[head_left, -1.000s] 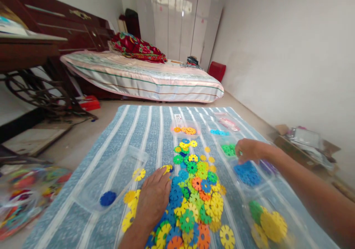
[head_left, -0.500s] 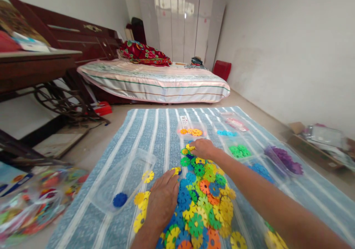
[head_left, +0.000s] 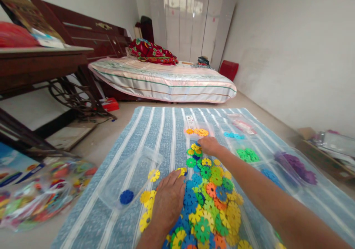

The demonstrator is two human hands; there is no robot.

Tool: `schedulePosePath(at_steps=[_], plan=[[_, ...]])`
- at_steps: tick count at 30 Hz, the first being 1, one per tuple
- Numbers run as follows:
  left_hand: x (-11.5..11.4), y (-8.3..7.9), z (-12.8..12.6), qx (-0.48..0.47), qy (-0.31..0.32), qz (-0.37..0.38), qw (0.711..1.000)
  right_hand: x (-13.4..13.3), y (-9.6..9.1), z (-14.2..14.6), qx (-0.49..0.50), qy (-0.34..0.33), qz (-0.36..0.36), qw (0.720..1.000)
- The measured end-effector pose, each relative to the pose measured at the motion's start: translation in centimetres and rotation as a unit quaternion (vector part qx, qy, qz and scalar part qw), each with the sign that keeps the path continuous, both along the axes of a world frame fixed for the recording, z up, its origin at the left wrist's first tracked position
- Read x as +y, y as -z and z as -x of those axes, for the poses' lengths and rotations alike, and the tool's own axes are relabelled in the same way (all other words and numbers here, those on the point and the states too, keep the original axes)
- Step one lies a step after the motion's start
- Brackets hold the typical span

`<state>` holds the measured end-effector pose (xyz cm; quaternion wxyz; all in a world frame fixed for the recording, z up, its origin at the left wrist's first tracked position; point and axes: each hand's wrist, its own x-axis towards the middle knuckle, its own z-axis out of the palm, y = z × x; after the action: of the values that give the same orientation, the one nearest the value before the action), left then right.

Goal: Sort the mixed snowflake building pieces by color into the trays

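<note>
A heap of notched flower-shaped plastic discs (head_left: 203, 226) in yellow, green, blue and orange lies on the striped cloth. My left hand (head_left: 169, 197) rests flat along its left side, fingers stretched out, the tips by a yellow disc (head_left: 182, 172). At the heap's far tip, my right hand (head_left: 210, 145) has its fingers drawn together beside a small group of yellow, green and blue discs (head_left: 195, 149). Whatever its fingertips hold is too small to make out. Just beyond stands a clear tray (head_left: 185, 134) with orange discs (head_left: 201, 132).
A clear tray (head_left: 109, 201) with a dark blue disc (head_left: 127, 197) is on the left. Trays of light blue (head_left: 233, 135), green (head_left: 247, 155) and purple discs (head_left: 298, 167) stand to the right. Bagged toys (head_left: 52, 193) lie beside the cloth (head_left: 91, 208); a bed (head_left: 166, 82) is behind.
The whole view has shifted slightly, so things sit further right. My right fingertips have drawn a little back from the yellow disc they covered. My left hand stays at the heap's side.
</note>
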<state>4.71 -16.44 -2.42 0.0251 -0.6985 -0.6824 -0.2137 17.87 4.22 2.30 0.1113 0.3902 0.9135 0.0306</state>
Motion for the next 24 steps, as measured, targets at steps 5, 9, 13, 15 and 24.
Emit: schedulePosePath(at_steps=[5,9,13,15,24], plan=[[0.0,0.0,0.0,0.0,-0.002,-0.008,1.0,-0.5,0.1,-0.8,0.007,-0.024,-0.017,1.0],[0.0,0.0,0.0,-0.01,0.002,-0.014,1.0,-1.1,-0.9,-2.4,0.019,-0.015,-0.023,0.999],[0.0,0.1,0.0,-0.015,0.001,-0.018,1.0,-2.0,-3.4,-5.6,0.053,0.002,-0.022,0.998],[0.0,0.2,0.0,-0.018,0.002,-0.024,1.0,-2.9,-5.3,-8.2,0.104,-0.001,0.021,0.994],[0.3,0.1,0.0,-0.001,0.0,-0.02,1.0,-8.1,-9.7,-21.5,0.068,0.174,0.455,0.871]])
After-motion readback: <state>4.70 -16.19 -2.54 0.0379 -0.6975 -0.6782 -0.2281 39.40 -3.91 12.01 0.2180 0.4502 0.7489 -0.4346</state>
